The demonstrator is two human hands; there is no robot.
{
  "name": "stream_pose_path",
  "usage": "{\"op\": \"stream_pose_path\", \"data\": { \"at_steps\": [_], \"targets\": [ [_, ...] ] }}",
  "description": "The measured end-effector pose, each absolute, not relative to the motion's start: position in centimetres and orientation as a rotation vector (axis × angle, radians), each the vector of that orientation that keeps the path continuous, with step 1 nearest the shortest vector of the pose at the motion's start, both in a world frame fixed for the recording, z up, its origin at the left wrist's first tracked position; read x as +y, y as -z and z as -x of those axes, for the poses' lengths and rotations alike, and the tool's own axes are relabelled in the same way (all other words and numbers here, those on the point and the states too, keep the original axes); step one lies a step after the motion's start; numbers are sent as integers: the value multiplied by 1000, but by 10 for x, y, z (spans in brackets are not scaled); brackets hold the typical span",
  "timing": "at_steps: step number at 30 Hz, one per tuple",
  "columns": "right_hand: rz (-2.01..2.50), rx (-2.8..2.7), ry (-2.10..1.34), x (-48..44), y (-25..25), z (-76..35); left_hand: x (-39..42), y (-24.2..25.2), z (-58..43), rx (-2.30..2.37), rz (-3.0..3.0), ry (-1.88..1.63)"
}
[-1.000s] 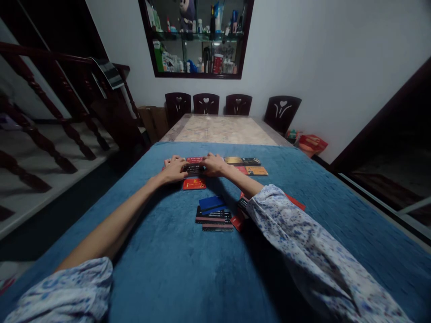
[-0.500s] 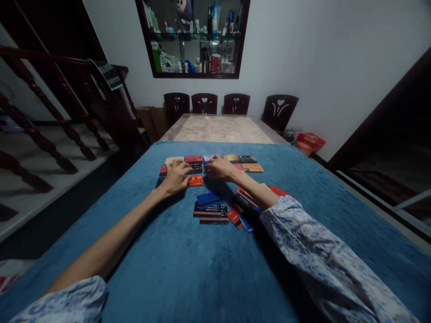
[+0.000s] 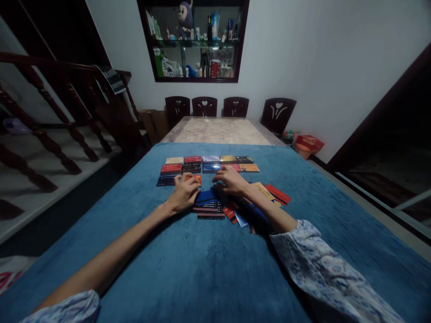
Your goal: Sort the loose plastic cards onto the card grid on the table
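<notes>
Both hands were down on the blue cloth [image 3: 202,269], mid-table. Left hand [image 3: 184,194] sat just left of the short stack [image 3: 210,210] of dark cards, fingers loosely bent and close together, tips on or just over a red card [image 3: 198,178]. Couldn't tell whether it pinched anything. Right hand [image 3: 231,181] lay palm down with fingers apart, at the far edge of the blue card [image 3: 206,196] topping the stack, and nothing looked clamped. The blue card lay skewed on the stack between the two hands, touching or nearly touching both. Beyond the hands, laid-out rows [image 3: 208,163] of cards ran edge to edge, with one dark card [image 3: 164,181] apart at the left. A loose pile [image 3: 274,194] of cards lay fanned under and beside the right forearm. Risks as I read them: the forearm rested on the loose pile, so any arm movement could drag cards across the cloth. The right fingertips were near the closest row, so a forward slide could knock it out of line. Thin cards flat on plush cloth are hard to lift by an edge, so a pick could bring two or shove the stack askew. Light was dim and card faces unreadable.
</notes>
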State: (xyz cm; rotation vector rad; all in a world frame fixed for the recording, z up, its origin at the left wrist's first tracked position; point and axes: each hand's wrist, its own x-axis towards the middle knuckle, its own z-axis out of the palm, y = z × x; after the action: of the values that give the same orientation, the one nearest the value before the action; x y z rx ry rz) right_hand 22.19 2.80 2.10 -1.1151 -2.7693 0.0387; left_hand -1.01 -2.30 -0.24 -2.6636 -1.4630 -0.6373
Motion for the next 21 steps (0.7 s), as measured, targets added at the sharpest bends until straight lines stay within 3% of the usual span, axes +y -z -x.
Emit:
{"op": "stream_pose_path", "data": {
  "at_steps": [21],
  "targets": [
    [1011,-2891,-230,11,-9,-230,-41,13,15,-1457,2819,655]
  ]
}}
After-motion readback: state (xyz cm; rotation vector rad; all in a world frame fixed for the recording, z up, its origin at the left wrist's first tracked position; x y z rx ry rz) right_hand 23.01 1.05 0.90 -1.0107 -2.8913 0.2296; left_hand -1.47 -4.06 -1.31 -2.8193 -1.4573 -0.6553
